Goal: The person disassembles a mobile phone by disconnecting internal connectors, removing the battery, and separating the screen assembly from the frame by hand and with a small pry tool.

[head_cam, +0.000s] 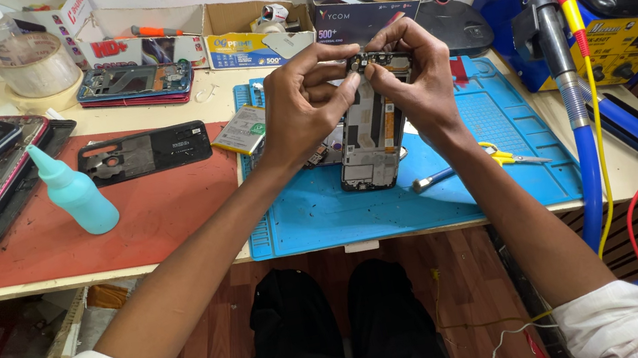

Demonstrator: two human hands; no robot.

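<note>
Both hands raised over the blue work mat [510,171], at the far middle of the bench. Left hand [304,103] and right hand [415,79] are each closed in a fingertip pinch on the top end of an opened phone frame [369,139], which hangs upright between them, its lower end just above the mat. Tweezers [437,178] lie right of it; a teal squeeze bottle [75,191] stands on the red mat [127,230], left.

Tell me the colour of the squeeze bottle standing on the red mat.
The squeeze bottle is light turquoise, nozzle included; the head view shows it clearly.
</note>
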